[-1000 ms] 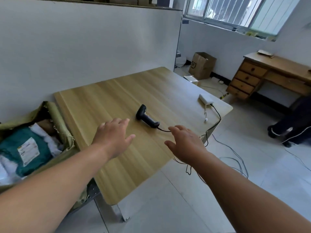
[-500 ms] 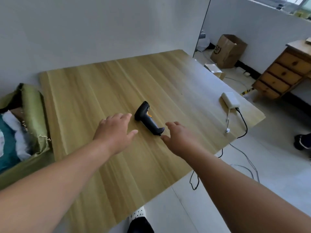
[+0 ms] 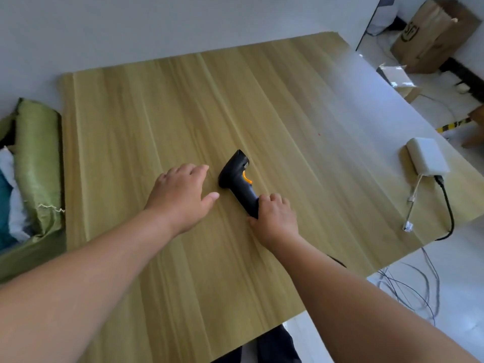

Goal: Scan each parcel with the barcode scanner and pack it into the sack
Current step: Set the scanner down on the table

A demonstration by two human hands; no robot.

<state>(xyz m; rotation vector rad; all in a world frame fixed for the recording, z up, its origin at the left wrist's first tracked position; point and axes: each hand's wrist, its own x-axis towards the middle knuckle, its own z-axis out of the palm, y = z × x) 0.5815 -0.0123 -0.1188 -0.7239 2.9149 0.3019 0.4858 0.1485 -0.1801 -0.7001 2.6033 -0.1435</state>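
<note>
Now, scanner (image 3: 235, 174): laid flat on table (image 3: 314, 121); handle is gripped by right hand (image 3: 276, 218).
left hand (image 3: 183, 195): fingers are held straight, just beside scanner head.

You're in a plain office doing parcel work: wood-grain worktop (image 3: 183, 113) against a white partition (image 3: 157, 27), barcode scanner (image 3: 239, 179) on it, green sack (image 3: 36, 158) off its left edge, courier carton (image 3: 429, 35) on the floor (image 3: 458, 258) past its far-right corner.
</note>
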